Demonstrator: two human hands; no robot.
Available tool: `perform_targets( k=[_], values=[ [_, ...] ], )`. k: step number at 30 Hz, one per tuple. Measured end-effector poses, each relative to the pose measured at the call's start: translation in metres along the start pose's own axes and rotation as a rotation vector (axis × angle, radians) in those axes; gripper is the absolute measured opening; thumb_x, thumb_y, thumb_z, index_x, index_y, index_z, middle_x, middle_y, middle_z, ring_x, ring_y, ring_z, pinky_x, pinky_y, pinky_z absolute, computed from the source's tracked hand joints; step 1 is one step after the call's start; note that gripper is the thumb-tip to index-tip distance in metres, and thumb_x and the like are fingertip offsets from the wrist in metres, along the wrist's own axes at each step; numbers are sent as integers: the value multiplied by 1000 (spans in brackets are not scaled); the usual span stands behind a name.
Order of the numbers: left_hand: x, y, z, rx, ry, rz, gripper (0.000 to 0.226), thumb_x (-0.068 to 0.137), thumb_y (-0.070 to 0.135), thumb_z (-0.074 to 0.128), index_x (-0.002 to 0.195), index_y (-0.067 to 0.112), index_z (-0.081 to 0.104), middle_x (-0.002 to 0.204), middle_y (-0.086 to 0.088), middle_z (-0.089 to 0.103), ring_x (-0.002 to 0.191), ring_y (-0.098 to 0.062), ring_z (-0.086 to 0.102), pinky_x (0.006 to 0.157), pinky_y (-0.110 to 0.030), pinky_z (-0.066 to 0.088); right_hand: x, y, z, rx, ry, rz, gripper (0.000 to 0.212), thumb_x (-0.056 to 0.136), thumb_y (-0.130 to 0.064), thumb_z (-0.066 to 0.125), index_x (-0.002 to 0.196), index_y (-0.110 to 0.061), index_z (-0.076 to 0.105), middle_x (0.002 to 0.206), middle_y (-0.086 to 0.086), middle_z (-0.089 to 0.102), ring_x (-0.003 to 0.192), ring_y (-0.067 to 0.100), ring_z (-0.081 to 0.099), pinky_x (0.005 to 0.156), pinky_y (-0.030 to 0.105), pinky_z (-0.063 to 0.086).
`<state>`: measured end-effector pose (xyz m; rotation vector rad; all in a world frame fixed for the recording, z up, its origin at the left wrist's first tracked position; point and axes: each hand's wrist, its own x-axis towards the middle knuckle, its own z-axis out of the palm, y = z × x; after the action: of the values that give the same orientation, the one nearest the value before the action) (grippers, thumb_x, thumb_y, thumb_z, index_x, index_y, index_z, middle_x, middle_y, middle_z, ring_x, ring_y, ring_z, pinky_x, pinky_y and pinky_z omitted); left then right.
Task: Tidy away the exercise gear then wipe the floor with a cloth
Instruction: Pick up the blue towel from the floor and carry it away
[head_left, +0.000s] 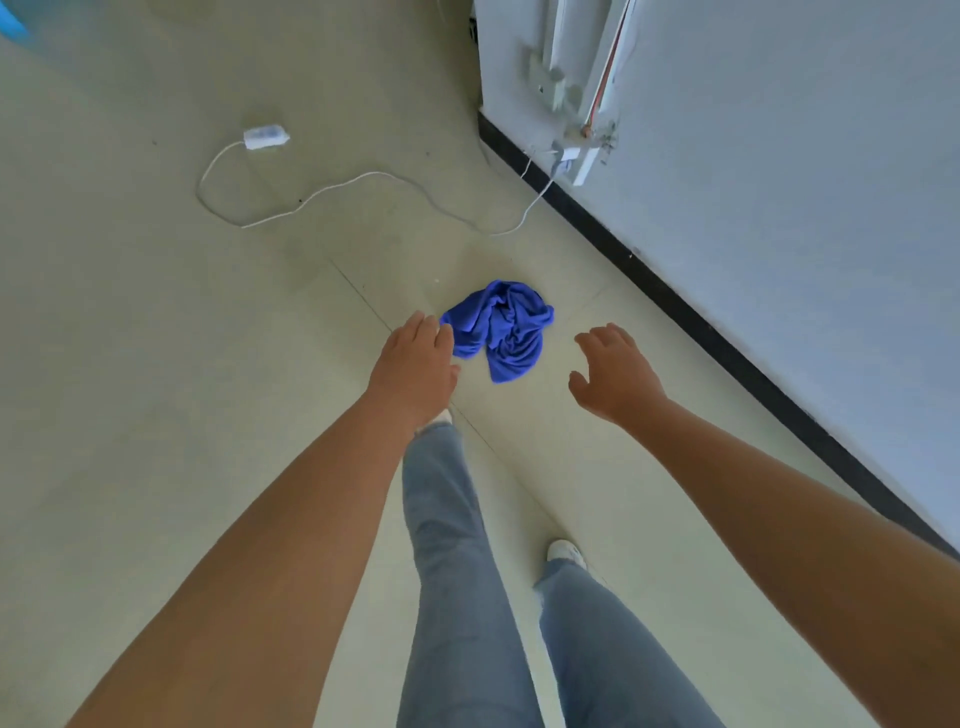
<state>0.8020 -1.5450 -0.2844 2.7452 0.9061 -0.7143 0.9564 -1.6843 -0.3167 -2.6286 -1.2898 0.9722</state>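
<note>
A crumpled blue cloth (501, 330) lies on the pale tiled floor (156, 364) just ahead of my feet. My left hand (415, 366) hovers beside the cloth's left edge with relaxed fingers and holds nothing. My right hand (615, 376) is stretched out to the right of the cloth, apart from it, its fingers spread and empty. No exercise gear is in view.
A white power strip (266, 137) lies further off on the floor, its cable (363, 179) looping to a socket on the grey wall (779, 182). A black skirting board (675, 296) runs along the wall at right. My legs in jeans and white shoes stand below.
</note>
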Motion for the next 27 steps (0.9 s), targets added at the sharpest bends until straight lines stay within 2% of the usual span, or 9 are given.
perform_targets(
  k=[3,5,7,9,12,15,21,24,27],
  values=[
    [88,-47,-4,71,96,88,55,92,23,58,133,-8,40,139,-24,43,137,-33,35,110,-35,33,81,-18,7,66,10,106,47,94,-19,47,137,-3,38,140,13,43,139,27,26,113,32,25],
    [154,-75,4,138,127,136,55,68,23,82,109,-9,63,112,-25,64,113,-35,61,88,-33,52,137,-25,21,113,21,184,47,93,-17,46,137,-3,37,139,13,44,138,26,27,113,32,25],
    [216,-94,29,177,133,148,54,45,27,92,85,-3,71,84,-17,72,86,-31,72,66,-29,58,190,-28,44,163,-1,263,45,93,-16,46,136,-3,39,139,12,44,138,26,27,112,31,25],
    [274,-104,69,169,73,206,53,39,30,92,78,0,72,75,-12,72,76,-28,73,59,-27,58,241,-26,76,191,-28,306,39,93,-14,46,130,-2,44,135,12,46,134,26,31,110,30,28],
    [342,-103,136,192,-46,294,54,66,36,81,103,0,65,103,-14,67,104,-26,65,81,-27,54,315,-10,135,188,-70,343,29,92,-13,44,118,-2,50,128,11,50,126,26,37,105,29,30],
    [405,-96,220,145,-155,323,48,97,35,41,132,2,36,135,-11,42,132,-27,33,105,-33,32,385,18,200,122,-99,381,27,94,-16,41,116,-4,50,128,10,49,125,26,38,104,31,30],
    [510,-87,356,84,-159,157,42,98,38,40,122,4,42,122,-10,50,117,-26,46,87,-34,41,495,80,310,-35,-93,514,36,94,-29,48,124,-9,49,134,9,42,125,29,36,100,37,29],
    [539,-84,385,53,-199,110,27,99,24,40,116,4,48,118,-11,54,112,-28,51,76,-35,40,515,103,344,-62,-61,530,28,93,-15,47,116,-10,61,128,9,45,124,29,34,102,38,25],
    [541,-88,390,-98,-189,85,22,98,13,38,79,8,50,86,-6,54,97,-32,55,67,-33,31,505,109,349,102,84,573,28,93,-11,45,114,-10,65,130,7,47,126,27,33,107,35,18]
  ],
)
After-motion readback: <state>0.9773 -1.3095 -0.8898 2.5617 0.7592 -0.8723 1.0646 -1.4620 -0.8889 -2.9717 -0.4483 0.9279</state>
